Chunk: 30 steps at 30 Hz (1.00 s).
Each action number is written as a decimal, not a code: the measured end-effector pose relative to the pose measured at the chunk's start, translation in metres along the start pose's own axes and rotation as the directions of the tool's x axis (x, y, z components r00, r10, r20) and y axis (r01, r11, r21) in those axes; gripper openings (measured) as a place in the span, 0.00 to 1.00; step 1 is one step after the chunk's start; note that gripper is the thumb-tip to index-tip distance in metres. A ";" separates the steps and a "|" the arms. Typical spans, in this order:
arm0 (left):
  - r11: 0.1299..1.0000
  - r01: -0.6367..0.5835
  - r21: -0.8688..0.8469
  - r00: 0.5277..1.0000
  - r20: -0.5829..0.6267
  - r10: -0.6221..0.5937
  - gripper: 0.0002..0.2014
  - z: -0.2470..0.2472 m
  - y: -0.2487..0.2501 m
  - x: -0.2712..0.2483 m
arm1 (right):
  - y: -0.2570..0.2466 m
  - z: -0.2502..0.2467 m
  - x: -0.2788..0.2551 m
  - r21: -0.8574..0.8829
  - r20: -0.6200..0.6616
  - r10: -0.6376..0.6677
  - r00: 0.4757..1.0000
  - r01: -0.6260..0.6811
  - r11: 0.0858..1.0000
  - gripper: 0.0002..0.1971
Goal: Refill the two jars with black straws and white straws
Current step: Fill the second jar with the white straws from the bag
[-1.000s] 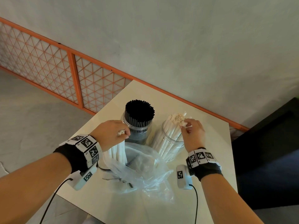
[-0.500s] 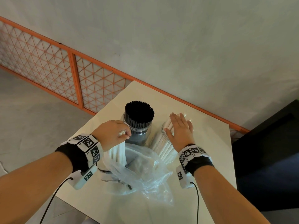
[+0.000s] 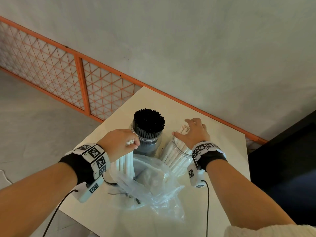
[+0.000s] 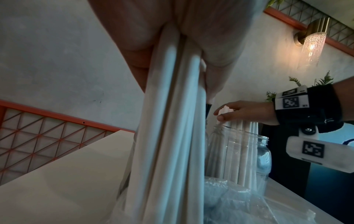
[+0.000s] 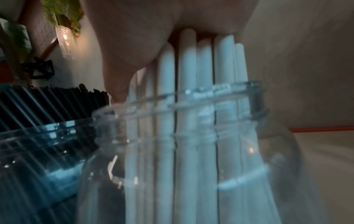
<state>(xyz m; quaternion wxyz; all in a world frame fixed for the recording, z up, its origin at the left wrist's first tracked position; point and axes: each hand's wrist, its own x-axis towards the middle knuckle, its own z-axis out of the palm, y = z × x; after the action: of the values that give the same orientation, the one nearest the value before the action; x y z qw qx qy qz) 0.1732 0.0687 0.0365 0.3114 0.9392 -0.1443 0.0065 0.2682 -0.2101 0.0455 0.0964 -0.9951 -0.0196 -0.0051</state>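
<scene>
A bundle of white straws [image 3: 126, 161] is held upright in the left hand [image 3: 118, 144], low in the centre-left of the head view, with the fingers curled tightly round the upper ends; the lower ends reach down into a crumpled clear plastic bag [image 3: 153, 183] lying on the desk [image 3: 222, 151]. In the left wrist view the same bundle is seen hanging straight down from the closed grip. The right hand [image 3: 193, 132] is laid flat, fingers straight and spread, on top of the white straws standing in the right jar [image 3: 176, 159], right of centre; nothing is grasped by it, and in the right wrist view the straw tips are seen pressed against the palm above the jar's rim. The left jar [image 3: 147, 142], just beside it toward the frame's centre, is packed full with black straws [image 3: 148, 122]. The black jar is judged to be finished, and the step in hand appears to be the settling of the white straws already loaded, so that room is made. For the next move, the held bundle would need to be lifted clear of the bag, carried to the right past the black jar, and lowered into whatever gap remains at the white jar's mouth, once the flat hand has been taken off it. Some care would be called for, since light straws can catch on the rim or splay out.
</scene>
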 end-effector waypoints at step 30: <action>1.000 -0.016 0.008 1.000 -0.004 0.016 0.02 0.001 -0.004 0.005 | 0.016 0.006 0.005 -0.042 -0.296 -0.202 0.933 0.199 0.979 0.24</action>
<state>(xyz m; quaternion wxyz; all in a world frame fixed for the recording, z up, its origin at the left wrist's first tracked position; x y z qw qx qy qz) 0.1794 0.0695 0.0343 0.3077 0.9393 -0.1510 0.0114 0.2738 -0.2249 0.0368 0.0915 -0.9762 -0.1062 -0.1655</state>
